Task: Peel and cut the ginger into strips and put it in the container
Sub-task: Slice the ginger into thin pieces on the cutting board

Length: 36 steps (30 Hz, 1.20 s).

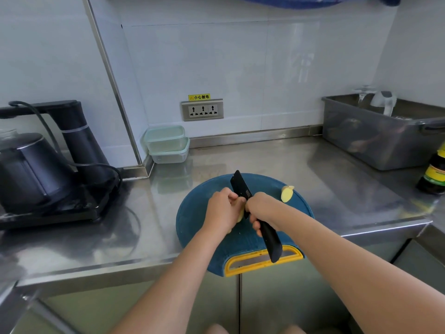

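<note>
While left fingers [232, 197] clamp ginger [240, 216] and right fingers [254, 219] the knife [240, 186], stacked containers [166, 143] stand well behind

A black kettle [33, 169] stands left, a grey tub [375, 141] and sauce bottle [433, 174] right.

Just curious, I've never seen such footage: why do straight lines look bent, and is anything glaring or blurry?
Head view: the wide-angle lens bows the counter edge and tilts the metal wall strip; the steel mirrors the stacked containers and glares at right; the lower corners look soft; the left hand hides most of its ginger.
</note>
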Each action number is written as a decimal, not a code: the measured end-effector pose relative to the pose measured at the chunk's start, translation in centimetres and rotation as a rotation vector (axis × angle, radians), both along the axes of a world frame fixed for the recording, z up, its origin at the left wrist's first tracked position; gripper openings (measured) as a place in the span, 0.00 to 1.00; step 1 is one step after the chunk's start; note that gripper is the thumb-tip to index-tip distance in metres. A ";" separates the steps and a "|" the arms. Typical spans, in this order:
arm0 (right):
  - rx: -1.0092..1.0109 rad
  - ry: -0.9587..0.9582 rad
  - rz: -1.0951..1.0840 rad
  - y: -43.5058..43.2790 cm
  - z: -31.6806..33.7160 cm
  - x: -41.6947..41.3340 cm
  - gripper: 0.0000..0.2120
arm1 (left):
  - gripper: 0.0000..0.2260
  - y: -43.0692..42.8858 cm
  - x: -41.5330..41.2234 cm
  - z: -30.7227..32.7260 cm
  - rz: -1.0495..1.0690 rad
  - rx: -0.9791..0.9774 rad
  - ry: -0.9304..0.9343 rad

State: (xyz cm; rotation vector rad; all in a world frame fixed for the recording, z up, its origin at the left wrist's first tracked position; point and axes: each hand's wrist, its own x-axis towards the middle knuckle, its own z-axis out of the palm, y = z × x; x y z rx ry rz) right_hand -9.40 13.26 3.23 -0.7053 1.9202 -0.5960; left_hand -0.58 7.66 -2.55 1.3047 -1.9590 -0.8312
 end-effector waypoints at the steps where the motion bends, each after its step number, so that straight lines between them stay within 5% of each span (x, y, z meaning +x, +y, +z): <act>1: -0.002 -0.002 -0.013 -0.2 -0.1 0.2 0.15 | 0.07 -0.1 0.0 0.0 0.008 0.016 0.012; 11: -0.007 -0.066 -0.038 1.7 -1.2 -0.5 0.14 | 0.10 0.0 0.6 0.3 0.014 -0.013 0.008; 16: -0.215 0.002 0.049 3.3 -1.5 -0.6 0.12 | 0.09 0.3 0.9 0.7 0.009 -0.031 0.014; 23: -0.091 -0.029 0.013 3.7 -0.8 -2.6 0.10 | 0.09 0.3 1.0 1.3 0.020 -0.013 -0.053; 31: -0.228 -0.082 -0.036 3.9 -1.3 -3.3 0.08 | 0.26 0.3 2.6 0.6 -0.182 -0.026 -0.182; 36: -0.386 0.030 0.011 3.7 -1.6 -2.2 0.05 | 0.18 0.4 3.1 0.7 -0.144 -0.062 -0.121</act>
